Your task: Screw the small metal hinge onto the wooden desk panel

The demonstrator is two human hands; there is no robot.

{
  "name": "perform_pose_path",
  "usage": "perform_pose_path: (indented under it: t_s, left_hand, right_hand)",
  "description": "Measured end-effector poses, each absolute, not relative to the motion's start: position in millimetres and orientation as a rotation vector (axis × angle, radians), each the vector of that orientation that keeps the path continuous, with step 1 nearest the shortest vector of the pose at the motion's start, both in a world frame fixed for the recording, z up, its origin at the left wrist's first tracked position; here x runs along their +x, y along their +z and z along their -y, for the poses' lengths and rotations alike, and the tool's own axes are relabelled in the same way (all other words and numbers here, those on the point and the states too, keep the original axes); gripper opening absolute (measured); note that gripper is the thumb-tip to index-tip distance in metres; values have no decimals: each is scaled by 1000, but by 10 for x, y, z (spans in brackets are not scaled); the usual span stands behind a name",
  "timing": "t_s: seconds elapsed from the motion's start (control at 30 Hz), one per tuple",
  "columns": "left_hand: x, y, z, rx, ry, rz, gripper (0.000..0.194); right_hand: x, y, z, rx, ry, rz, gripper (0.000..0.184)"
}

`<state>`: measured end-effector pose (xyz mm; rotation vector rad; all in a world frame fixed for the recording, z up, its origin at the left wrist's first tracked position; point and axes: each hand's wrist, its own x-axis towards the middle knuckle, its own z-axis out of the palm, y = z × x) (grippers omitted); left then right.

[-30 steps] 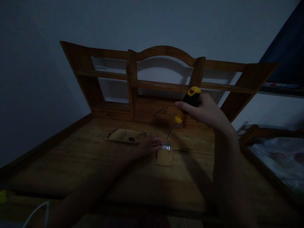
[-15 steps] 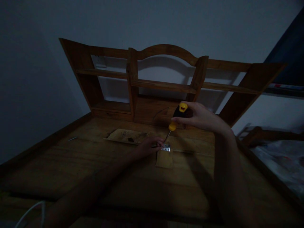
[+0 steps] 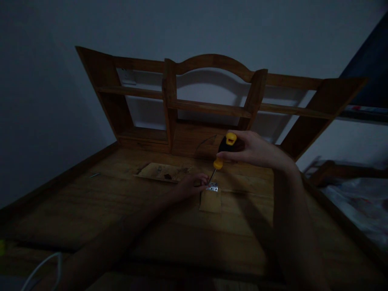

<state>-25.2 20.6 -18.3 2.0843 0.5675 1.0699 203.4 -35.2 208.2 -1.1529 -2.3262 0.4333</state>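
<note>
My right hand (image 3: 253, 149) is wrapped round the yellow and black handle of a screwdriver (image 3: 218, 163), which leans with its shaft pointing down and left. The shaft's tip reaches the left edge of a small silver metal hinge (image 3: 214, 187). That hinge lies at the far end of a small flat wooden piece (image 3: 210, 201) on the desk. My left hand (image 3: 191, 186) is beside the hinge, its fingers closed around the screwdriver tip; what they pinch is too small and dark to make out.
A rough-edged wooden board (image 3: 163, 172) lies on the wooden desk (image 3: 121, 206) beyond my left hand. Farther left is a thin metal object (image 3: 94, 175). A wooden shelf unit (image 3: 209, 107) stands along the back. A white cable (image 3: 42, 262) curves at the lower left.
The screwdriver handle and my right hand have shifted slightly left. My left hand stays beside the hinge, and the wooden piece lies still.
</note>
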Motion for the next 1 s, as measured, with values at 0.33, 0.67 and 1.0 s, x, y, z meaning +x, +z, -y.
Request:
perform_pose_path:
  t_s: [0.33,0.67,1.0]
  left_hand:
    - [-246,-97,-163,2090,998,-635,23]
    - [-236,-180,-201,2060,1066,-566,27]
    - [-238,-139,-178,2074,1027,-615,23]
  right_hand:
    - [2001,2088,347,-1172,341,2374,37]
    - [1898,2041,347,-1214,104,2300,39]
    - [1795,2010,377,-1057,59,2300,37]
